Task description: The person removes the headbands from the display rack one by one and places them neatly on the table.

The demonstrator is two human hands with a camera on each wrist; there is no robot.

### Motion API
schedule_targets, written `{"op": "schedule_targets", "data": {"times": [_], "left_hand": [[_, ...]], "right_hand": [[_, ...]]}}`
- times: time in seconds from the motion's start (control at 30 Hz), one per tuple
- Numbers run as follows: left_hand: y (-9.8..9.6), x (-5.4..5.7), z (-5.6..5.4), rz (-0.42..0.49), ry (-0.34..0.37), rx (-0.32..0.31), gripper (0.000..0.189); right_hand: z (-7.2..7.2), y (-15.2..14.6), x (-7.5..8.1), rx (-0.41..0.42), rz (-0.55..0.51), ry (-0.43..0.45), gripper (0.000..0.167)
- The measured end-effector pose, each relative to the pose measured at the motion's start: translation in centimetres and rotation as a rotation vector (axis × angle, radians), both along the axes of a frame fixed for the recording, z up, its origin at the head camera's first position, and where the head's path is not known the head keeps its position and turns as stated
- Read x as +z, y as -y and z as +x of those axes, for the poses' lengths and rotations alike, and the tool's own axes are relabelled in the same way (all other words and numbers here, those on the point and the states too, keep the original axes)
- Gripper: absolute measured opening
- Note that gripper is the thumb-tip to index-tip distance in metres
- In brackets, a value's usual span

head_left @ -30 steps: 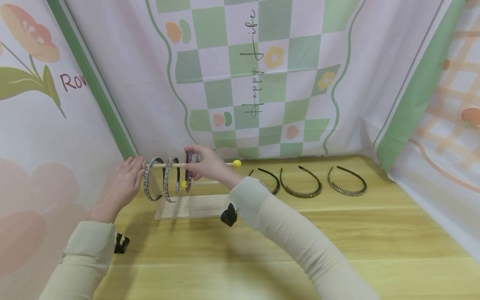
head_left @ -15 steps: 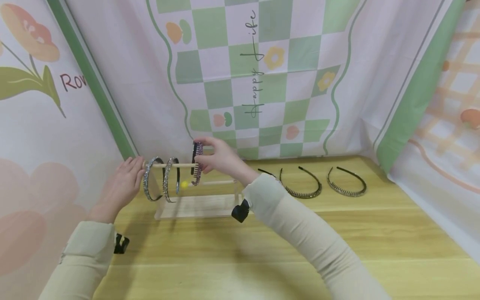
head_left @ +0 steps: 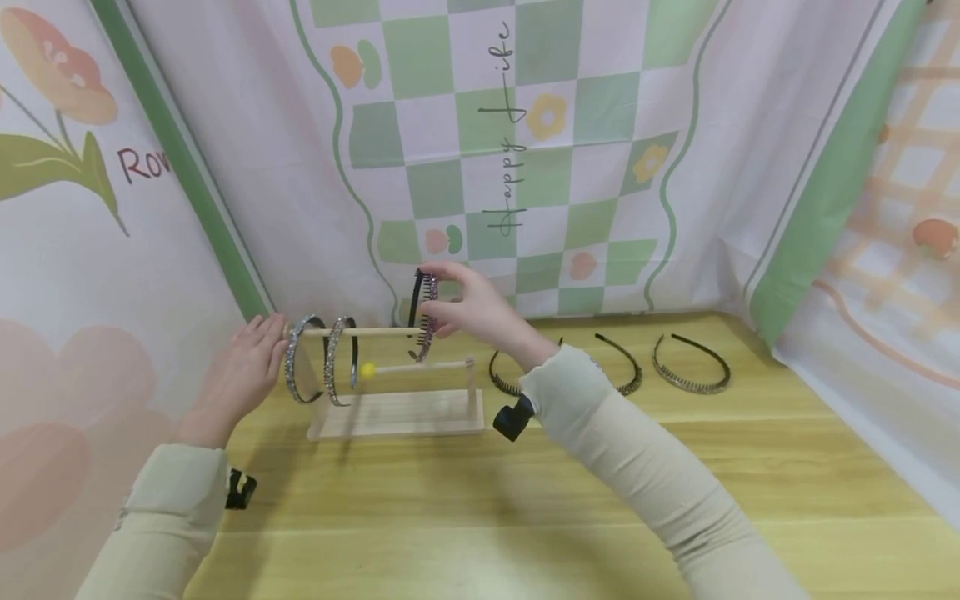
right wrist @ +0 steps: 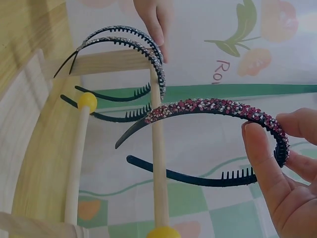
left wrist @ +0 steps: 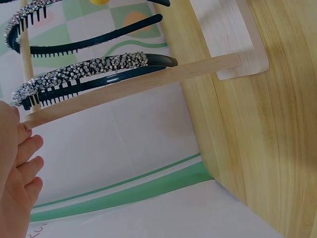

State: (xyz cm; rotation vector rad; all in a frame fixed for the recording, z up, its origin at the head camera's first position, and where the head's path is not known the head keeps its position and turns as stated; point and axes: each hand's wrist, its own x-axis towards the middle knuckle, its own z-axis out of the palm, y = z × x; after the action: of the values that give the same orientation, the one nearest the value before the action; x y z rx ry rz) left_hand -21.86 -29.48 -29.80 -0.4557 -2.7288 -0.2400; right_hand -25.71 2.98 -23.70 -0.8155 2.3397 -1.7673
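yellow knob past hdband, r-wrist only

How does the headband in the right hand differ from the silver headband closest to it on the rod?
Colour: the held headband mixes pink-red stones with silver, while the silver headband looks silver.
Support: the right hand pinches the held headband; the silver headband hangs on the rod unheld.
Height: the held headband is raised higher than the silver headband.
Shared: both are dark bands with sparkling stones and comb teeth.
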Motion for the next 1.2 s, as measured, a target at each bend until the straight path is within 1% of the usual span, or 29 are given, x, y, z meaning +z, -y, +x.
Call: {"op": "schedule_targets", "data": {"times": [0.17,0.33,0.47,0.7,1.0,1.2], "left_hand": [[0.0,0.2,0.1,-0.013,0.011,0.006,0.049],[0.0,0.2,0.1,-0.022,0.028,0.017,0.049],[0.0,0.4,0.2,-0.031,0.035,0.018,0.049],[-0.1,0.5,0.2,-0.034,0.068,0.024,0.05],[0.0,0.5,0.1,-0.019,0.057,0.021,0.05],[0.0,0.4,0.1,-0.015,0.072,0.027,0.051]], "right_hand": [[0.1,-1.3,0.0,-0.03,0.011,-0.026,0.055],[0.2,-2.7,-0.1,-0.057,0.005,-0.027,0.055],[0.4,-3.8,-0.1,-0.063,-0.026,-0.016,0.056],[0.9,-5.7,0.1,-0.087,-0.038,0.009,0.053],[1.1,-7.9,-0.3,-0.124,-0.004,-0.018,0.053],[1.2,-8.7,-0.7,-0.154,0.031,-0.024,0.051]]}}
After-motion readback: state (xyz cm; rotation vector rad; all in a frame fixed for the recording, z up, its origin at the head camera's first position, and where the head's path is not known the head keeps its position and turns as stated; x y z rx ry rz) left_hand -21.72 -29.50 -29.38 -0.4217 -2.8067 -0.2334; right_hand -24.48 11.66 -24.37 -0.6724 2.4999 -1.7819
